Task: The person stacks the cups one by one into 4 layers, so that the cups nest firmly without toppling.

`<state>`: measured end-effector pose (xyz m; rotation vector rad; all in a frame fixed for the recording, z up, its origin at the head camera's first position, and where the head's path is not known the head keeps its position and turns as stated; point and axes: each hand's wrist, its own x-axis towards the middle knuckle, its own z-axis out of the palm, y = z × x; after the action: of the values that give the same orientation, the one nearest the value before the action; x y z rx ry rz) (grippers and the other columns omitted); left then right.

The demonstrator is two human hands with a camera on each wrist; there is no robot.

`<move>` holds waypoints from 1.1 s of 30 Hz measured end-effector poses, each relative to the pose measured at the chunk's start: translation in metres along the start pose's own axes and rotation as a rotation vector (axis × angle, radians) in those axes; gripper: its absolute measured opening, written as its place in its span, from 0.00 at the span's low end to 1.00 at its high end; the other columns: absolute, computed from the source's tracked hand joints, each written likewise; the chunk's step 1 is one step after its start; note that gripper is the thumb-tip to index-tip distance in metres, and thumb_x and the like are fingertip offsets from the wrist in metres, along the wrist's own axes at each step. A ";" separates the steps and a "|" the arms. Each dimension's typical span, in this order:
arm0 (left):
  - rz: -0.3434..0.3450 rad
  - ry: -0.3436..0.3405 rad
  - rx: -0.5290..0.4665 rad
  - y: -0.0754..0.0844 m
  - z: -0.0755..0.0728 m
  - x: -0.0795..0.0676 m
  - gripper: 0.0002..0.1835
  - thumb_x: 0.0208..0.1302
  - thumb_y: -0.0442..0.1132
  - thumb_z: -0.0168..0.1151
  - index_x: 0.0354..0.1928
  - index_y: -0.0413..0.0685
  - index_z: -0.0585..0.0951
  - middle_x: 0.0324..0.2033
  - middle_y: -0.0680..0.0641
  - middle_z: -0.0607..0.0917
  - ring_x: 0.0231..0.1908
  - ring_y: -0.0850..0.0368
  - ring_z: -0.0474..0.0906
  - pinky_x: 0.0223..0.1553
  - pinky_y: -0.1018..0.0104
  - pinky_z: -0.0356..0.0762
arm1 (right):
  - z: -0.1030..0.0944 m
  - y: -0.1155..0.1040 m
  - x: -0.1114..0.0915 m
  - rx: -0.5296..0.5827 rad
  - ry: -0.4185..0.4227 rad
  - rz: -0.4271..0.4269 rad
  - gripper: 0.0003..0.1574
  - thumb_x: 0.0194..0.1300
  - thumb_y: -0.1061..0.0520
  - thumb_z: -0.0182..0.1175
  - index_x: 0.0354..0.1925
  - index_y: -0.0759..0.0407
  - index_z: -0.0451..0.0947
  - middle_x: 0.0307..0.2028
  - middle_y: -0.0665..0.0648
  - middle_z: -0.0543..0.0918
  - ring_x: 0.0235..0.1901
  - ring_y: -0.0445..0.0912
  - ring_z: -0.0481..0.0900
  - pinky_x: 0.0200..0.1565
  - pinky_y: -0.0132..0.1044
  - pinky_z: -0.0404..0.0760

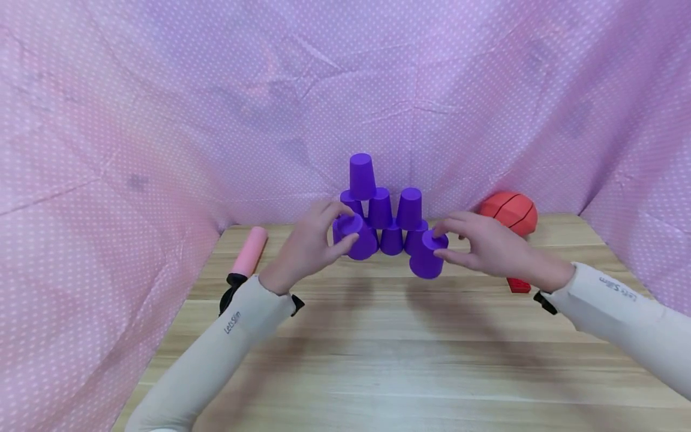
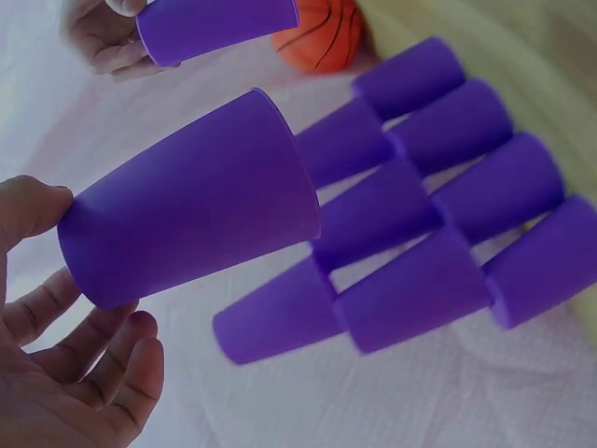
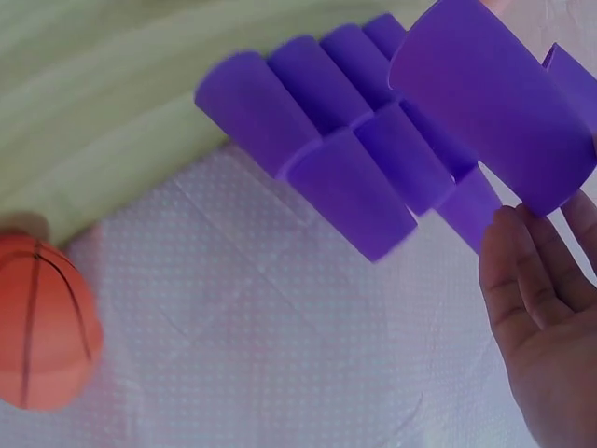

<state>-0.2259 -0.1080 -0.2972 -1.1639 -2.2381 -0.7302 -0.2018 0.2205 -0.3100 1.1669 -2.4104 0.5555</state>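
Observation:
In the head view my left hand (image 1: 310,240) pinches a purple cup (image 1: 363,243) by its upturned base. My right hand (image 1: 486,243) grips a second purple cup (image 1: 425,264) the same way, farther right. Both cups are tilted, mouths downward, in front of a stack of purple cups. A single cup (image 1: 362,177) tops the stack at its left side, above a row of three. Below these runs a bottom row (image 1: 391,241), partly hidden by the held cups. The left wrist view shows thumb and fingertips at the base of the held cup (image 2: 191,201).
An orange-red basketball (image 1: 510,213) lies at the back right. Under my right wrist a red object (image 1: 519,285) shows in part. A pink cylinder with a black end (image 1: 251,252) lies at the left. Pink dotted cloth (image 1: 302,108) hangs behind the wooden table (image 1: 378,372).

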 end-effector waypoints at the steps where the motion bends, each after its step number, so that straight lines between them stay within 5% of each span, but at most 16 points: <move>1: 0.000 0.010 0.003 -0.001 -0.003 0.003 0.16 0.56 0.38 0.68 0.43 0.40 0.76 0.38 0.47 0.76 0.39 0.53 0.70 0.40 0.63 0.70 | -0.002 0.001 0.005 0.001 0.009 0.000 0.17 0.51 0.55 0.72 0.40 0.54 0.78 0.36 0.45 0.79 0.36 0.38 0.76 0.35 0.36 0.78; 15: -0.094 0.061 0.054 -0.016 -0.042 0.075 0.15 0.62 0.39 0.62 0.47 0.37 0.75 0.41 0.44 0.77 0.42 0.53 0.71 0.44 0.63 0.71 | -0.023 0.033 0.088 0.004 0.183 0.048 0.13 0.56 0.58 0.68 0.38 0.62 0.77 0.35 0.55 0.80 0.37 0.49 0.77 0.35 0.41 0.75; 24: -0.164 0.061 0.171 -0.031 -0.028 0.116 0.15 0.66 0.43 0.58 0.49 0.41 0.76 0.46 0.45 0.77 0.50 0.52 0.69 0.54 0.66 0.64 | -0.011 0.059 0.113 -0.046 0.121 0.151 0.16 0.59 0.51 0.66 0.39 0.60 0.78 0.36 0.56 0.80 0.39 0.50 0.76 0.39 0.42 0.73; 33: -0.234 0.004 0.212 -0.040 -0.026 0.148 0.15 0.69 0.46 0.53 0.51 0.45 0.74 0.46 0.47 0.76 0.50 0.54 0.68 0.53 0.70 0.63 | 0.001 0.070 0.134 -0.046 0.086 0.171 0.17 0.60 0.49 0.66 0.39 0.61 0.78 0.35 0.57 0.81 0.38 0.52 0.77 0.43 0.44 0.74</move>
<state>-0.3293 -0.0607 -0.1915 -0.8088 -2.4062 -0.5642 -0.3340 0.1739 -0.2537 0.9044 -2.4497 0.5866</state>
